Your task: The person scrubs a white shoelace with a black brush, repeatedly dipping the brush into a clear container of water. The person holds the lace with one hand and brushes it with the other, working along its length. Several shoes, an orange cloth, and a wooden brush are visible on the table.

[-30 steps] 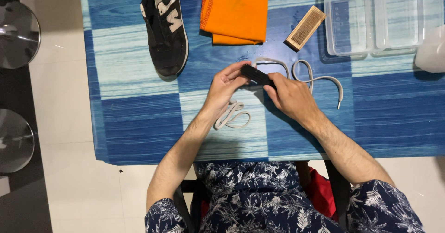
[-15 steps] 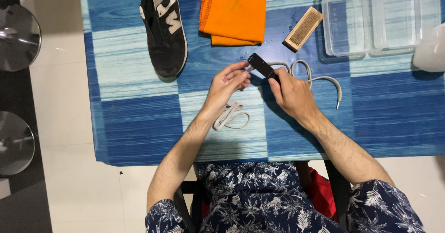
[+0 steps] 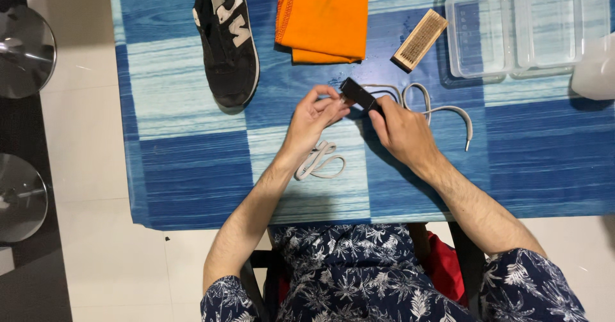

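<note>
My right hand (image 3: 400, 132) grips a small black oblong object (image 3: 359, 94) over the blue checked table. My left hand (image 3: 312, 118) is cupped just left of it, fingers curled and apart; a pale shoelace (image 3: 319, 162) runs down from that palm and loops on the table. More pale lace (image 3: 442, 109) curls to the right of my right hand. A black shoe with white markings (image 3: 225, 37) lies at the upper left of the table.
A folded orange cloth (image 3: 327, 17) and a wooden brush (image 3: 419, 39) lie beyond my hands. Two clear plastic tubs (image 3: 525, 24) stand at the back right, a white container (image 3: 596, 69) at the right edge. Metal stools (image 3: 22, 53) stand on the floor left.
My right hand has turned the black object and lifted it slightly up and left. My left hand's fingers have come off it and spread apart.
</note>
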